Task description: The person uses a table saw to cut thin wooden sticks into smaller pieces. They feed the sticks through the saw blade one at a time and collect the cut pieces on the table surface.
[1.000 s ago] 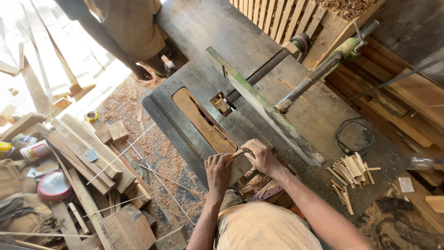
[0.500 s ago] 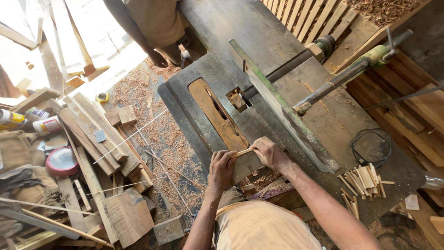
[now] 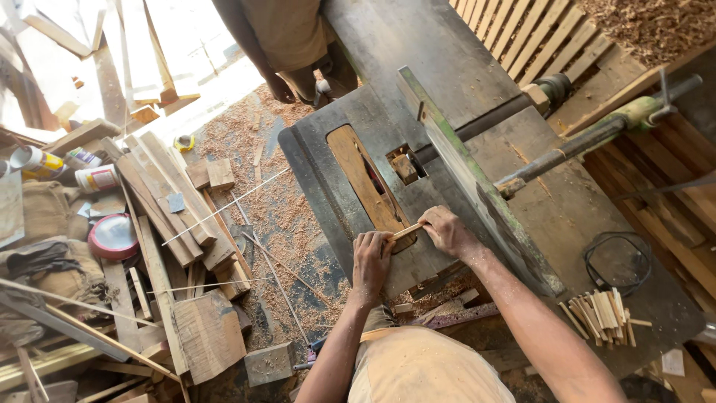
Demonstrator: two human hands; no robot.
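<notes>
Both hands pinched a thin wooden stick [image 3: 406, 231] over the saw bench [image 3: 335, 179]: left hand [image 3: 371, 257] and right hand [image 3: 445, 230] gripping opposite ends. It looked light, stiff and snappable.

Both hands, left hand [image 3: 371, 257] and right hand [image 3: 445, 230], hold a thin wooden stick [image 3: 406, 231] on the saw table [image 3: 328, 172].

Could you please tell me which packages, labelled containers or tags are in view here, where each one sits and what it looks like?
Bottle: far left on the floor clutter, lying down, white with a yellow band.
Second bottle: just right of the first, lying on its side, white with a red-and-dark label.
Round tin: below the bottles, beside the planks, red rim with a pale top.
Paper tag: lower right corner, small, white, rectangular.
</notes>
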